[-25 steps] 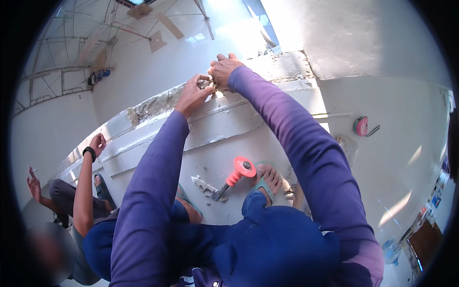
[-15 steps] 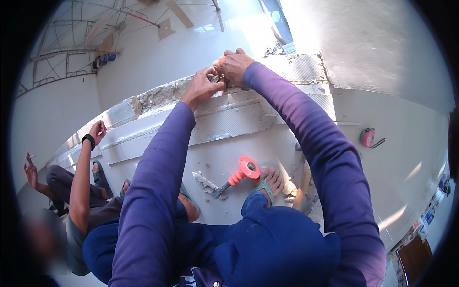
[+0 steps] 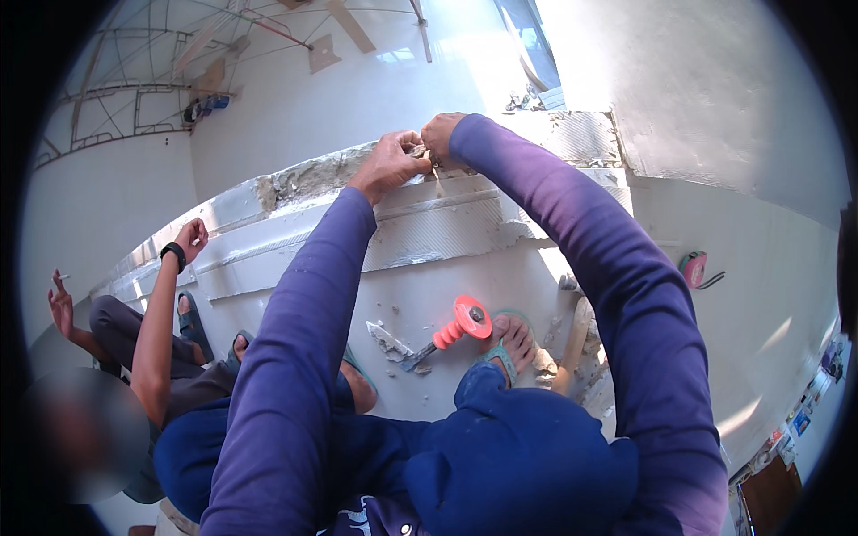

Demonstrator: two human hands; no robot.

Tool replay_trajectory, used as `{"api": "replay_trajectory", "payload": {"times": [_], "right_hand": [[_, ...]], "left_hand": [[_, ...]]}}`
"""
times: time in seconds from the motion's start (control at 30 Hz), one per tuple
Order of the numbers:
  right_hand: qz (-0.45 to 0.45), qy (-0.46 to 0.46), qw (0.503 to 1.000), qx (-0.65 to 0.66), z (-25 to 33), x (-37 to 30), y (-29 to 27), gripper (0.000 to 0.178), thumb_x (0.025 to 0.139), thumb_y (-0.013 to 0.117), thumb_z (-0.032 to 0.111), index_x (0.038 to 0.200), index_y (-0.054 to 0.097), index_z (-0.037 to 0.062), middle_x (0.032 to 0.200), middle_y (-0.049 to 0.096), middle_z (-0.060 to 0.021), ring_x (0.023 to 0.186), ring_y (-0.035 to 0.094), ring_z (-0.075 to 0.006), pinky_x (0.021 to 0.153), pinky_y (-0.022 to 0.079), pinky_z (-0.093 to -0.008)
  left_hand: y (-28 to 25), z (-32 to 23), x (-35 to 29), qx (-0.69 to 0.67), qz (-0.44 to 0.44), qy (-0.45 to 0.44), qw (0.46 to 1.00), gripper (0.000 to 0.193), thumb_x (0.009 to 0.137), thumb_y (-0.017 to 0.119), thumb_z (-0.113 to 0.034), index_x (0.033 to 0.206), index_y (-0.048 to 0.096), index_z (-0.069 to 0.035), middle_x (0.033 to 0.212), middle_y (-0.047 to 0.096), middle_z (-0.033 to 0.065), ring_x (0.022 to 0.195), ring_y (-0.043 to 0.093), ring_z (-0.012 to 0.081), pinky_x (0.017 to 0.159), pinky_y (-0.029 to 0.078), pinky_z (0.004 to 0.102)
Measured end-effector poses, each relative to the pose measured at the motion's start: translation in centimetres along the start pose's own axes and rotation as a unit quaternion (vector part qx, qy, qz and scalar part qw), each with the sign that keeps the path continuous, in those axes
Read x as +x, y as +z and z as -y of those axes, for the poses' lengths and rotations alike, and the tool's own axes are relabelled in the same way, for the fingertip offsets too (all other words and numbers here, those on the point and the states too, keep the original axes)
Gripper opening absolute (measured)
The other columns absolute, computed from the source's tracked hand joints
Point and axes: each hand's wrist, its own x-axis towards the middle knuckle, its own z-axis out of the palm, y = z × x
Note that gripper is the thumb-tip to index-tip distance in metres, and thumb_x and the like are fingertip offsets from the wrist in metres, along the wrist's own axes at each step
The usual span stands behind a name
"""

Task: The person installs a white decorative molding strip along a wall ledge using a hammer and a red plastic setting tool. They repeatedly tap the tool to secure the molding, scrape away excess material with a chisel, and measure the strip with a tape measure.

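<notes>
Pale, jagged masonry (image 3: pixel 311 181) is crossing the upper centre, where the left hand (image 3: pixel 390 166) is curling at crumbly rubble (image 3: pixel 420 154) and the right hand (image 3: pixel 441 138) is bending alongside, neither grip showing clearly.

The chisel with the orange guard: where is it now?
In the head view, the chisel lies below centre on the floor, just left of the wearer's right foot, its blade beside pale rubble.

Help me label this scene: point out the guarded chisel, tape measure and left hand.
Guarded chisel (image 3: pixel 448 336): head view, on its ribbed orange grip.
Tape measure (image 3: pixel 693 269): head view, on its pink case.
Left hand (image 3: pixel 389 167): head view, on its thumb side.
</notes>
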Motion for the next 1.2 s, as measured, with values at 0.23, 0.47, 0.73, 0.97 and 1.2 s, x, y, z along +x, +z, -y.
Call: {"api": "replay_trajectory", "payload": {"times": [0.23, 0.47, 0.73, 0.97, 1.2], "right_hand": [[0.038, -0.015, 0.997, -0.062, -1.8, 2.5, 1.7, 0.034, 0.086, 0.077, 0.025, 0.118, 0.077, 0.0109, 0.112, 0.077, -0.0152, 0.107, 0.074, -0.0332, 0.093, 0.059, -0.0419], [-0.027, -0.04, 0.999, -0.021, -1.9, 1.4, 1.4, 0.018, 0.085, 0.072, 0.013, 0.099, 0.077, 0.0029, 0.102, 0.077, -0.0191, 0.097, 0.075, -0.0334, 0.085, 0.061, -0.0411], [-0.184, -0.085, 0.977, 0.071, -3.0, 1.6, 1.5, 0.011, 0.086, 0.068, 0.006, 0.093, 0.076, 0.0028, 0.097, 0.076, -0.0207, 0.096, 0.075, -0.0363, 0.082, 0.062, -0.0422], [-0.214, -0.055, 0.972, -0.081, -1.5, 3.0, 4.0, 0.014, 0.092, 0.065, 0.011, 0.094, 0.077, 0.0039, 0.1, 0.075, -0.0173, 0.093, 0.077, -0.0321, 0.081, 0.063, -0.0404], [-0.163, 0.042, 0.986, -0.004, 0.9, 3.8, 5.0, 0.014, 0.087, 0.072, 0.01, 0.098, 0.076, 0.0039, 0.11, 0.072, -0.019, 0.1, 0.074, -0.0345, 0.09, 0.06, -0.0422]], "left_hand": [[-0.5, 0.1, 0.6, -0.031, 0.039, -0.006, 0.999, 0.034, 0.079, 0.077, -0.011, 0.112, 0.071, -0.004, 0.098, 0.068, 0.0014, 0.088, 0.06, 0.0123, 0.087, 0.048, 0.0298], [0.1, 0.3, 0.5, 0.008, 0.004, -0.012, 1.0, 0.029, 0.078, 0.078, -0.013, 0.105, 0.069, -0.005, 0.096, 0.068, 0.0031, 0.085, 0.06, 0.0118, 0.082, 0.049, 0.0296], [-0.8, 1.4, 0.2, -0.046, -0.026, 0.013, 0.999, 0.022, 0.077, 0.073, -0.009, 0.096, 0.064, -0.005, 0.087, 0.062, 0.0024, 0.079, 0.058, 0.0127, 0.075, 0.049, 0.0286], [-0.7, 1.6, 0.4, -0.083, -0.098, -0.01, 0.992, 0.023, 0.077, 0.071, -0.006, 0.098, 0.064, 0.001, 0.086, 0.065, 0.0081, 0.075, 0.062, 0.0152, 0.066, 0.051, 0.0308], [-0.9, 1.8, 0.6, -0.036, -0.08, -0.052, 0.995, 0.034, 0.077, 0.081, -0.015, 0.104, 0.071, 0.004, 0.095, 0.071, 0.0115, 0.082, 0.065, 0.0176, 0.074, 0.052, 0.0319]]}}
